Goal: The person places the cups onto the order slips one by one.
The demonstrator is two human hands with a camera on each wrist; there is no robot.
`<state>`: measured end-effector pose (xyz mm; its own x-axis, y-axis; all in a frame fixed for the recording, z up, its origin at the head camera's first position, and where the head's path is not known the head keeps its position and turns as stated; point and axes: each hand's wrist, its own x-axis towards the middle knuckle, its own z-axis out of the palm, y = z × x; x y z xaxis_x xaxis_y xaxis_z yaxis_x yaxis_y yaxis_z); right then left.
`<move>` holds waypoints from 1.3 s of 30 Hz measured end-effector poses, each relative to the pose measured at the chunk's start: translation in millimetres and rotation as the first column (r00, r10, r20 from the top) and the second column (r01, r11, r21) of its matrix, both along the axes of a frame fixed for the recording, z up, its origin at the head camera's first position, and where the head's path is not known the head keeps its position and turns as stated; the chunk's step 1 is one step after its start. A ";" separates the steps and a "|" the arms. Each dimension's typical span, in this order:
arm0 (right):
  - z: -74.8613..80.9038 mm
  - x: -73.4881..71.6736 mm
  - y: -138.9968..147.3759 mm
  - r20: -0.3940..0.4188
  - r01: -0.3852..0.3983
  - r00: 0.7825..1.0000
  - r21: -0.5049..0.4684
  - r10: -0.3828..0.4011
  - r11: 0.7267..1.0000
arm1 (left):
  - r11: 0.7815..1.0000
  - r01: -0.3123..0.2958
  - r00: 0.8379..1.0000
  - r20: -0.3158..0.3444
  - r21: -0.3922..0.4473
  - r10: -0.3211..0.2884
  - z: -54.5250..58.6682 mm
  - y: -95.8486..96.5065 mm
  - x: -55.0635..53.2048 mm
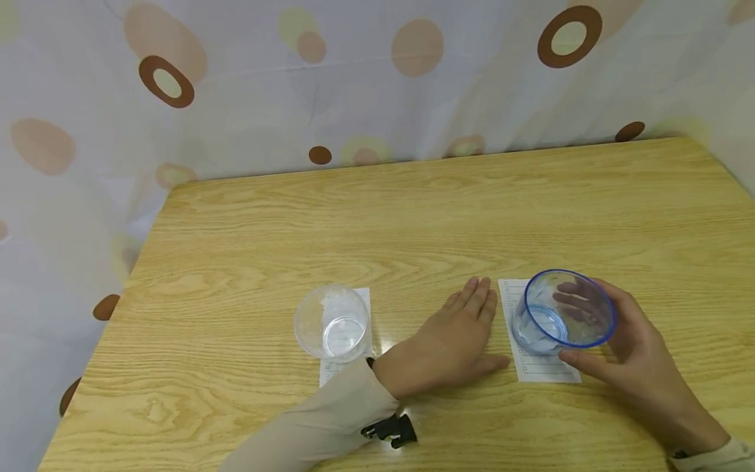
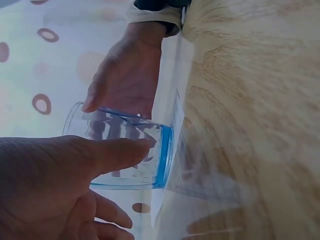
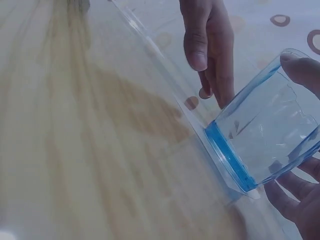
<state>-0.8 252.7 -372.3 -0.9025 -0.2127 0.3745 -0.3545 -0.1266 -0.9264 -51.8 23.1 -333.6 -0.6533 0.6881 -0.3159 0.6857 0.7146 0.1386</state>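
Note:
My right hand (image 1: 639, 357) grips a clear cup with a blue rim (image 1: 533, 337), fingers round its far right side and thumb at the near side. Beneath the cup lies a lined paper slip (image 1: 548, 373); I cannot tell whether the base fully rests on it. Just left of that slip is my left hand (image 1: 448, 347), palm down, its fingers extended and holding nothing. The left wrist view shows the cup (image 2: 127, 170) partly behind my left thumb, its thick blue base close to the table. In the right wrist view the cup (image 3: 270, 120) stands near the left hand (image 3: 212, 50).
A second clear cup (image 1: 333, 311) stands on another lined slip (image 1: 364, 305), left of my left forearm. The left sleeve (image 1: 318, 419) covers part of that slip. The wooden table (image 1: 413, 216) meets a spotted curtain (image 1: 253, 111) along its back edge.

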 end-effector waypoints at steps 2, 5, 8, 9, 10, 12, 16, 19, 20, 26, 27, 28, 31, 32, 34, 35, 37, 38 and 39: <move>1.7 1.8 -0.2 0.020 0.020 1.000 0.021 -0.020 1.000 | 1.000 -0.006 1.000 0.025 0.002 0.006 0.1 -1.3 0.4; 3.2 2.6 -1.0 0.037 0.030 0.999 0.036 -0.031 0.999 | 1.000 0.015 0.999 0.047 -0.007 -0.015 -4.0 -0.9 2.0; 3.8 2.3 -1.3 0.038 0.031 0.999 0.043 -0.033 0.999 | 0.998 0.059 0.998 0.039 -0.035 -0.058 -9.3 0.9 4.2; 4.3 2.3 -1.4 0.041 0.035 0.998 0.051 -0.037 0.998 | 0.996 0.070 0.997 0.032 -0.048 -0.068 -10.4 1.4 5.0; 4.0 2.0 -1.2 0.030 0.028 0.999 0.048 -0.029 0.998 | 0.995 0.078 0.997 0.024 -0.059 -0.076 -11.2 1.7 5.7; 4.6 2.0 -1.0 0.035 0.034 0.999 0.061 -0.036 0.998 | 0.993 0.086 0.996 0.010 -0.083 -0.085 -11.8 2.2 6.8; 3.1 1.1 0.4 0.016 0.023 1.000 0.051 -0.024 0.998 | 0.991 0.088 0.996 -0.005 -0.102 -0.089 -11.7 2.8 8.0; 0.8 0.2 1.1 -0.004 0.010 1.000 0.038 -0.010 0.999 | 0.991 0.083 0.997 -0.004 -0.101 -0.084 -11.8 2.9 8.8; 0.3 -0.2 1.4 -0.011 0.004 1.000 0.033 -0.004 0.999 | 0.992 0.080 0.997 -0.003 -0.099 -0.081 -11.9 2.9 9.1; -1.6 -3.7 2.2 -0.060 -0.036 0.998 -0.001 0.035 0.999 | 0.990 0.077 0.997 -0.020 -0.116 -0.080 -13.0 4.0 10.2; -1.6 -4.1 2.2 -0.062 -0.039 0.997 -0.004 0.039 0.999 | 0.990 0.079 0.996 -0.026 -0.120 -0.083 -13.0 4.2 10.2; -1.6 -4.6 2.2 -0.065 -0.042 0.997 -0.006 0.042 0.999 | 0.989 0.081 0.996 -0.031 -0.122 -0.085 -12.8 4.4 10.1; -1.7 -5.2 2.6 -0.065 -0.051 0.997 -0.010 0.050 0.999 | 0.988 0.087 0.995 -0.046 -0.129 -0.093 -11.3 4.7 10.0; -1.9 -5.4 2.8 -0.063 -0.053 0.997 -0.010 0.052 0.999 | 0.987 0.091 0.994 -0.052 -0.131 -0.099 -10.6 4.7 9.9; -2.1 -5.6 3.5 -0.061 -0.053 0.997 -0.003 0.052 0.999 | 0.986 0.098 0.992 -0.061 -0.134 -0.106 -9.5 4.5 9.4; -2.2 -5.8 3.7 -0.059 -0.053 0.997 0.000 0.053 0.999 | 0.986 0.099 0.992 -0.064 -0.134 -0.109 -9.0 4.3 9.1; -2.2 -5.7 4.1 -0.050 -0.044 0.998 0.014 0.045 0.999 | 0.986 0.101 0.991 -0.073 -0.130 -0.111 -8.9 3.9 8.4; -2.1 -5.7 4.2 -0.048 -0.045 0.998 0.017 0.046 0.999 | 0.987 0.100 0.991 -0.074 -0.127 -0.110 -9.3 3.8 8.3; -1.9 -5.8 4.0 -0.047 -0.045 0.998 0.021 0.045 0.999 | 0.987 0.099 0.991 -0.076 -0.126 -0.109 -9.6 3.7 8.1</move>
